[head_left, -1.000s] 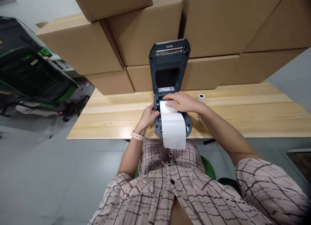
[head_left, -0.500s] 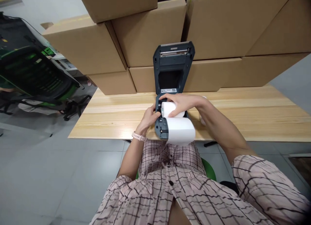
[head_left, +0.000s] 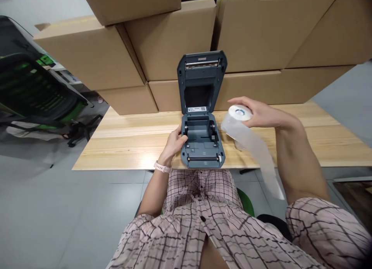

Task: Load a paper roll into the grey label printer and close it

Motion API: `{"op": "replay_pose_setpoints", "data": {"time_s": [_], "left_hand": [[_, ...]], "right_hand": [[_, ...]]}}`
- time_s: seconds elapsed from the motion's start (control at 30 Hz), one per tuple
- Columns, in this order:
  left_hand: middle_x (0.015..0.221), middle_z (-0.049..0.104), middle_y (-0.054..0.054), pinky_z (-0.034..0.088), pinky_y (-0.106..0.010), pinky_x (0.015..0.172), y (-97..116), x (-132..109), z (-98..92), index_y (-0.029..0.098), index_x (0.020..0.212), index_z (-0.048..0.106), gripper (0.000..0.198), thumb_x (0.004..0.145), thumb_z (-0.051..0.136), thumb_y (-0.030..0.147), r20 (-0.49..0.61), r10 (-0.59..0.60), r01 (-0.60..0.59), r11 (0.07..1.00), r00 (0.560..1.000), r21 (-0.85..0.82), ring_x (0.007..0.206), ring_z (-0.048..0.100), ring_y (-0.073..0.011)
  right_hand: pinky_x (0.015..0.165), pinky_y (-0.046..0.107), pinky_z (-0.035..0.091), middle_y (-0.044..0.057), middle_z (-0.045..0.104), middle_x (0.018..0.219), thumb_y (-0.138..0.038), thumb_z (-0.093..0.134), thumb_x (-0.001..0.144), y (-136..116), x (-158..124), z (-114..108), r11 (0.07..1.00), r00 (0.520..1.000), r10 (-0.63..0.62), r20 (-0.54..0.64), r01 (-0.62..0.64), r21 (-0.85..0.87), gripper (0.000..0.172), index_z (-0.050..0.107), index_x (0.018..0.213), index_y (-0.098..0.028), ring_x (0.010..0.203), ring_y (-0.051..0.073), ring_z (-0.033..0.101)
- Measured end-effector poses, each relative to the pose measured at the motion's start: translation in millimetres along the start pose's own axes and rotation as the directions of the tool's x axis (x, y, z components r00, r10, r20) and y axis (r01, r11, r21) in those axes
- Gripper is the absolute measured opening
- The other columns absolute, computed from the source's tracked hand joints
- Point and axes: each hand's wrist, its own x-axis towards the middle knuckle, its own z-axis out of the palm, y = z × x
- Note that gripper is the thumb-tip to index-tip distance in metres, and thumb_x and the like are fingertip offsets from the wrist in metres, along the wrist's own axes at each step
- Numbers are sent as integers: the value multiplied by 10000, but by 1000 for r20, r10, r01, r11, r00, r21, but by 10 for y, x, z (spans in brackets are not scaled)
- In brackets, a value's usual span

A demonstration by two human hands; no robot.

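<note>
White roll (head_left: 233, 120), clear of printer (head_left: 200, 149), right hand (head_left: 259, 113) clasping — left hand (head_left: 174, 143) grips printer's edge.

At centre, the left hand (head_left: 175, 143) touches an open label printer (head_left: 200, 140); right of centre, the right hand (head_left: 263, 113) grips a white paper roll (head_left: 235, 118), its strip dangling toward lower right.

I see a slate-grey printer (head_left: 200, 116), white roll (head_left: 231, 121) at its three o'clock, brown boxes (head_left: 174, 40) at twelve, pink dark-checked shirt (head_left: 181, 232) at six
</note>
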Motion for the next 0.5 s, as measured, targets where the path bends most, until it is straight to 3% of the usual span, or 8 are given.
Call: {"op": "replay_pose_setpoints", "data": {"time_s": [0.13,0.3,0.4,0.5], "left_hand": [[1290,780,-102,518,-324,1036,14,-8,2,115,1258,710,591,693,552,191,7,-1,1,1000,1000,-17,1171,697,-241],[1358,757,-128,496,-357,1100,-2,0,-2,102,1297,691,638,683,548,195,6,0,0,1000,1000,-20,1238,681,-258],[1390,742,-131,496,-359,1109,-12,-2,1,99,1319,680,646,694,554,209,13,5,-5,1000,1000,-30,1264,675,-263],[1409,731,-133,504,-343,1096,-11,-11,10,96,1316,682,638,703,554,214,15,8,-8,999,1000,-39,1275,672,-262]], "right_hand": [[1060,543,564,126,679,1463,-489,817,670,55,253,159,992,997,44,63,-36,-118,923,548,1521,-256,1259,399,687],[1096,538,544,148,687,1459,-503,815,678,151,454,364,988,989,105,107,-93,-120,940,542,1526,-204,1287,403,676],[1163,596,503,164,669,1491,-498,845,673,268,436,412,993,990,114,87,-112,-24,956,541,1526,-190,1344,415,648],[1248,584,454,142,591,1605,-518,852,732,460,274,330,976,996,64,57,-74,204,919,532,1549,-245,1490,383,555]]}}
